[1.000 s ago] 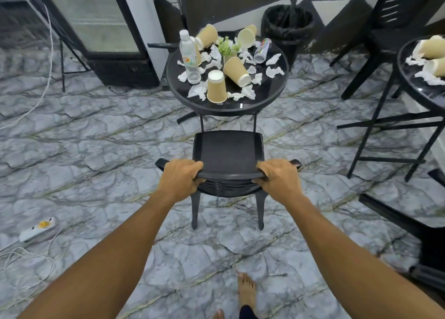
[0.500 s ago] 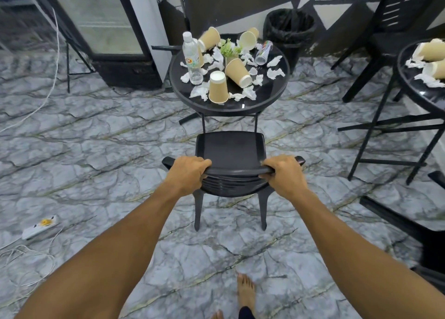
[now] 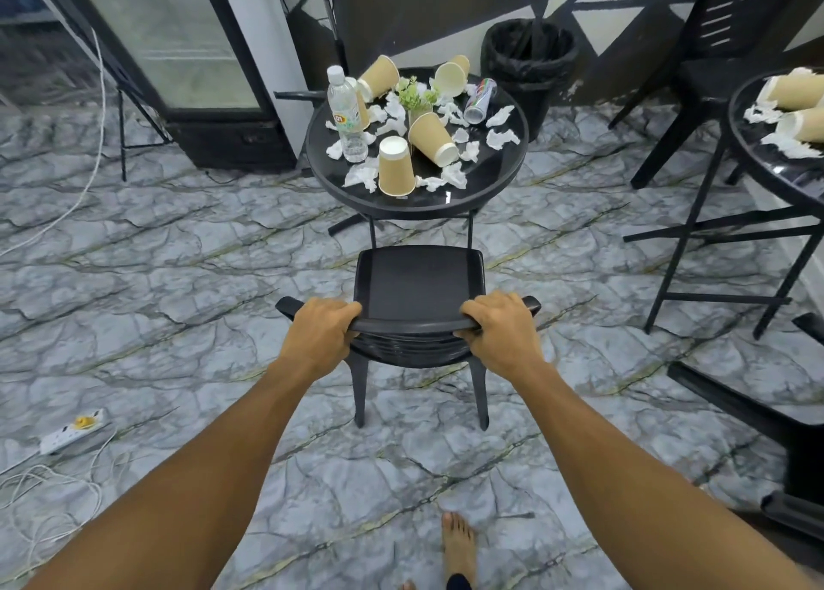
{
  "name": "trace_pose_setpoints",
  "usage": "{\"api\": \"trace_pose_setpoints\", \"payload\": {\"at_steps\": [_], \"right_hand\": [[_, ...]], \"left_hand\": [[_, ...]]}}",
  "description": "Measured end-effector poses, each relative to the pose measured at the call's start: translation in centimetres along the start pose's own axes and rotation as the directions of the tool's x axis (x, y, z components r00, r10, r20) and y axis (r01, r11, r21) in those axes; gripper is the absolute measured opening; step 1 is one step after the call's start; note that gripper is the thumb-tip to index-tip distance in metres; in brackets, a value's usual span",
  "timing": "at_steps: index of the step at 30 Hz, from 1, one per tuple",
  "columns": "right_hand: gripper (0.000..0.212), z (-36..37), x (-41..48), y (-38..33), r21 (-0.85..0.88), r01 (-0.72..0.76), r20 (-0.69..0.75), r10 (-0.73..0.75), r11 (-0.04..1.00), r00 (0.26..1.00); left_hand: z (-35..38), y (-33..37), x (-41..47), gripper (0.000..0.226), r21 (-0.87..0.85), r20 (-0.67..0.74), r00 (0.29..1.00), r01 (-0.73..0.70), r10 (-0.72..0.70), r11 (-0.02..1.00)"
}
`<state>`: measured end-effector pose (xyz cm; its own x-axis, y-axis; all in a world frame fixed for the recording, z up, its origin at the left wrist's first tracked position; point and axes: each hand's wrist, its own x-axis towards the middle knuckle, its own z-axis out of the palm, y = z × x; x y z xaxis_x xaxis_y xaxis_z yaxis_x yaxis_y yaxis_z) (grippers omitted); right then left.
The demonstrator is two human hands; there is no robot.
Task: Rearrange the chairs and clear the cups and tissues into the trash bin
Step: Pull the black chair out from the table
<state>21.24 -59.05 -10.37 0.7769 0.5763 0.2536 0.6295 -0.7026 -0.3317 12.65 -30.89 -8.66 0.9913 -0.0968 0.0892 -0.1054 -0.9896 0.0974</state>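
Both hands, left hand (image 3: 319,337) and right hand (image 3: 499,335), grip the black chair (image 3: 419,284) in the middle, near the worktop (image 3: 499,175), whose cups (image 3: 393,167) and tissues (image 3: 501,137) still need the trash bin (image 3: 528,61), top middle.

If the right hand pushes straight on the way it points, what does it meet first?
The right hand grips the backrest of the black plastic chair. Straight ahead, beyond the seat, the near rim of the round black table looks first, though depth is unclear.
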Motion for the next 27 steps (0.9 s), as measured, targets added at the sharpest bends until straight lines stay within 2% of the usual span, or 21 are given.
{"api": "trace_pose_setpoints", "payload": {"at_steps": [5, 8, 11, 13, 15, 17, 21, 23, 25, 27], "right_hand": [[0.026, -0.7, 1.1, 1.5, -0.04, 0.06, 0.095, -0.056, 0.997, 0.994], [0.026, -1.1, 1.0, 1.3, -0.031, 0.026, 0.109, -0.023, 0.999, 0.994], [0.037, -1.6, -0.1, 0.4, -0.015, -0.057, 0.117, 0.058, 0.998, 0.991], [0.053, -2.3, -0.8, 0.1, 0.071, -0.107, 0.13, 0.097, 0.992, 0.987], [0.058, -2.9, -1.3, -0.2, 0.166, -0.143, 0.136, 0.121, 0.976, 0.983], [0.055, -3.0, -1.5, -0.5, 0.182, -0.16, 0.134, 0.137, 0.97, 0.981], [0.054, -3.9, -1.8, -1.4, 0.186, -0.187, 0.146, 0.161, 0.965, 0.976], [0.051, -5.5, -2.6, -2.3, 0.219, -0.181, 0.109, 0.16, 0.959, 0.981], [0.048, -7.3, -3.9, -3.1, 0.225, -0.176, 0.095, 0.159, 0.958, 0.983], [0.048, -9.2, -5.9, -3.9, 0.199, -0.212, 0.134, 0.187, 0.957, 0.973]], "left_hand": [[-0.5, 0.8, 0.2, 0.026, -0.035, -0.003, 1.0, 0.031, -0.031, 0.999], [-0.5, 1.6, 0.0, 0.026, -0.06, -0.013, 0.998, 0.055, -0.056, 0.997], [-1.1, 1.8, -0.1, 0.027, -0.082, 0.068, 0.996, 0.058, -0.052, 0.995], [-1.8, 2.4, -0.4, 0.041, -0.183, 0.111, 0.994, 0.042, -0.022, 0.982], [-2.3, 3.2, -0.8, 0.052, -0.289, 0.111, 0.992, 0.085, -0.055, 0.953], [-2.5, 3.7, -1.0, 0.055, -0.285, 0.113, 0.989, 0.12, -0.091, 0.951], [-4.0, 4.3, -0.9, 0.056, -0.33, 0.215, 0.967, 0.204, -0.137, 0.922], [-5.5, 5.6, -1.1, 0.051, -0.39, 0.176, 0.969, 0.229, -0.172, 0.892], [-6.8, 8.2, -1.4, 0.049, -0.421, 0.131, 0.977, 0.206, -0.166, 0.883], [-7.6, 11.5, -1.9, 0.045, -0.426, 0.113, 0.989, 0.135, -0.095, 0.895]]}}
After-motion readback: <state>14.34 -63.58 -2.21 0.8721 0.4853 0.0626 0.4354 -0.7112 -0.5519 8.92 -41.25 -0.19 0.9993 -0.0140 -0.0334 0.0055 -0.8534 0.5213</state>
